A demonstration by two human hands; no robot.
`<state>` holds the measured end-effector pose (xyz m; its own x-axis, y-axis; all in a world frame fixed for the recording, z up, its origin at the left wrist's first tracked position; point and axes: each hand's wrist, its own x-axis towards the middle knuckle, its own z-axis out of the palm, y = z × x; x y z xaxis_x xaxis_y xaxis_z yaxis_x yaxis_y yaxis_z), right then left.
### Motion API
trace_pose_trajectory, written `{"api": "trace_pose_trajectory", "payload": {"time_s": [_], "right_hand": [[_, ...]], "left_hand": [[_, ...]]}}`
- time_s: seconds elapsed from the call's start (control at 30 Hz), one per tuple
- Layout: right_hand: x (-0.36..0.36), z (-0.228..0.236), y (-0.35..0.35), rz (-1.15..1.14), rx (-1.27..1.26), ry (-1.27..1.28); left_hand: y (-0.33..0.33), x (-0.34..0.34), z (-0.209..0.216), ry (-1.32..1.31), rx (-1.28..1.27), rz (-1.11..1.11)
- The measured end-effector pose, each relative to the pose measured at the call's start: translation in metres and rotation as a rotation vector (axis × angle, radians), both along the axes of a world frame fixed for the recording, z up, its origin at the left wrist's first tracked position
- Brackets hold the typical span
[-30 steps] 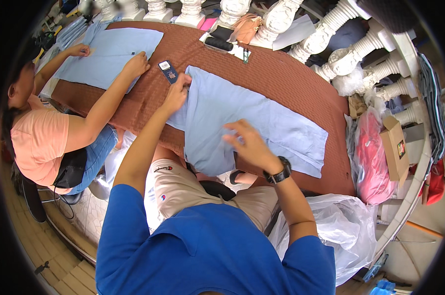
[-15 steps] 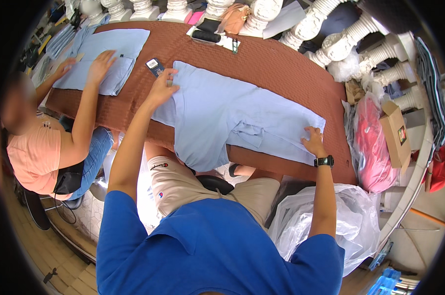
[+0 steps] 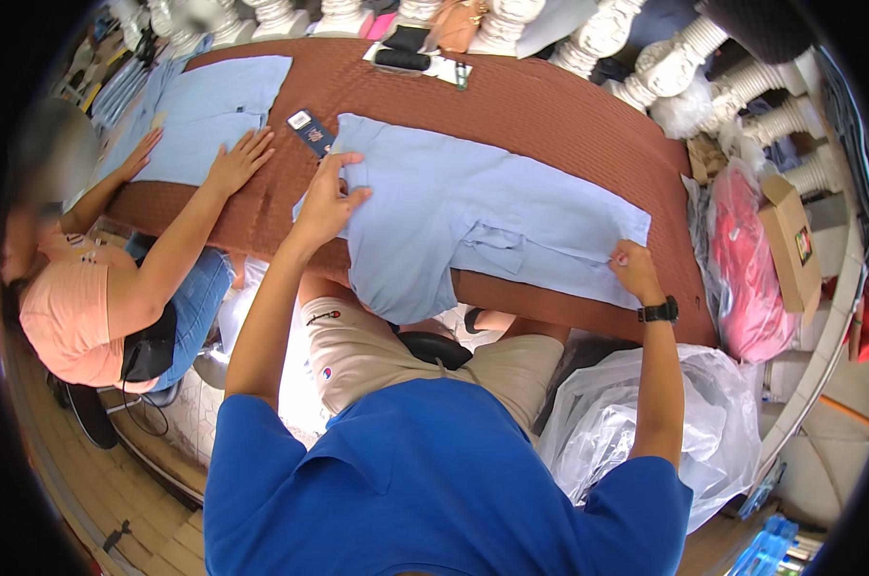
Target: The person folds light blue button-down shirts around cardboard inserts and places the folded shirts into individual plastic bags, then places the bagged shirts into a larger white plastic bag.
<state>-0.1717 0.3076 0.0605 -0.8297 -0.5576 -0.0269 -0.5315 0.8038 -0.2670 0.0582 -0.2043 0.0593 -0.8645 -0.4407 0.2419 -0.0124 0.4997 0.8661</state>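
Observation:
A light blue shirt (image 3: 406, 221) lies lengthwise across the brown-covered table, part of it folded over and its near edge hanging past the table's front. My left hand (image 3: 331, 206) rests at the shirt's left end, thumb and fingers apart. Just beyond those fingers a dark blue hang tag (image 3: 310, 132) sticks out from the cloth. At the shirt's right end, my right hand (image 3: 638, 276) has its fingers closed in a pinch on the fabric edge; a dark watch is on that wrist. A bunched fold of cloth (image 3: 493, 245) sits mid-shirt.
On my left a co-worker in a peach shirt lays both hands by another light blue garment (image 3: 225, 91). A black thread spool (image 3: 402, 60) lies at the table's far side. White balusters (image 3: 588, 38), a red bagged bundle (image 3: 753, 264), an open carton (image 3: 790, 245) and clear plastic (image 3: 646, 422) surround the table.
My right hand's spread fingers have closed into a pinch at the shirt's end. My left hand stays at the left end. The co-worker's hands have shifted over the other garment.

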Motion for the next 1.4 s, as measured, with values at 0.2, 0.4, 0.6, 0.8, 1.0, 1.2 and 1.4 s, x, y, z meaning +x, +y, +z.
{"api": "trace_pose_trajectory", "payload": {"time_s": [0.2, 0.4, 0.6, 0.8, 1.0, 1.2, 1.4], "right_hand": [[-0.006, 0.000, 0.017, -0.012, 0.166, -0.308], [-0.028, -0.008, -0.025, 0.052, -0.001, 0.177], [-0.026, -0.046, -0.062, -0.070, 0.034, 0.263], [-0.019, -0.057, -0.054, -0.105, 0.067, 0.267], [0.063, 0.002, -0.167, 0.261, -0.304, 0.354], [0.097, -0.008, -0.307, 0.573, -0.498, 0.155], [0.097, -0.025, -0.425, 0.466, -0.427, 0.106]], "left_hand": [[-0.011, 0.022, -0.025, -0.257, -0.014, 0.067], [-0.087, -0.031, -0.032, 0.057, -0.258, 0.260], [-0.113, -0.083, -0.056, -0.070, -0.197, 0.254], [-0.135, -0.087, -0.079, -0.108, -0.307, 0.194], [-0.126, -0.043, -0.050, -0.346, -0.246, 0.114], [-0.092, -0.034, -0.036, -0.432, -0.335, 0.209], [-0.095, -0.037, -0.055, -0.402, -0.385, 0.295]]}}
